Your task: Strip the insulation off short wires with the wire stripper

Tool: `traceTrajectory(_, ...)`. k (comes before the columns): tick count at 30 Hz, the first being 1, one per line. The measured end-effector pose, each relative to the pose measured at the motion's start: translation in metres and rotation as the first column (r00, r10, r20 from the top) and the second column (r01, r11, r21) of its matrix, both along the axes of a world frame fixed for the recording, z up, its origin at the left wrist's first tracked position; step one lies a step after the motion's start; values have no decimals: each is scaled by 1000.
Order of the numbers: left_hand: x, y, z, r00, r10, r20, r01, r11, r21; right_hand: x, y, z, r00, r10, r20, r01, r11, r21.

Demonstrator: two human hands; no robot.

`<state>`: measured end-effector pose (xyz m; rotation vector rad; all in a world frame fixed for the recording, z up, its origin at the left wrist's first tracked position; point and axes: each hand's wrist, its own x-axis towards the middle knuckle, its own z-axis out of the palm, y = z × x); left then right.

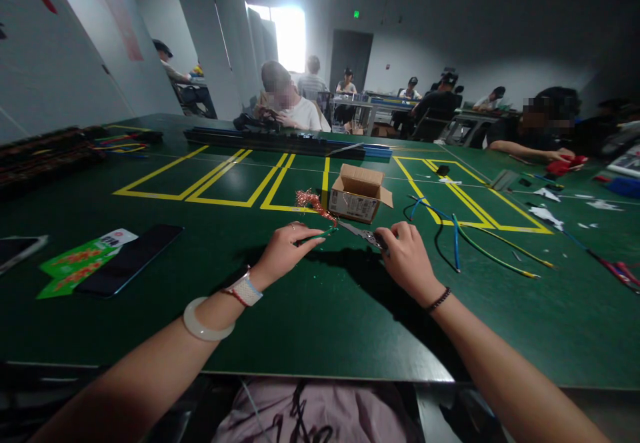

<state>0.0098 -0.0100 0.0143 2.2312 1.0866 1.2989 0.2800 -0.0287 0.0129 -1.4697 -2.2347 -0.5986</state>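
My left hand (287,249) rests on the green table (320,309), fingers pinched on a short green wire (320,235). My right hand (407,256) is closed around a metal cutting tool (361,233) whose tip points at the wire's end. A tangle of bare copper strands (313,203) lies just beyond the left hand. A small open cardboard box (359,193) stands behind the tool.
Blue and green wires (457,236) lie right of my right hand. A dark phone (130,259) and a green packet (75,266) lie at the left. Yellow tape boxes (250,179) mark the table. Other people sit at the far edge and at tables beyond.
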Motion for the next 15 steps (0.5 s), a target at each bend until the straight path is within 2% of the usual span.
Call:
traceTrajectory(3, 0, 0, 0, 1000, 3, 1, -3, 1000, -4, 0, 0, 1, 999, -7, 51, 7, 1000, -5)
traceTrajectory(15, 1, -3, 3, 999, 21, -41, -23, 998, -52, 1, 1, 0, 997, -38, 61, 38, 999, -9)
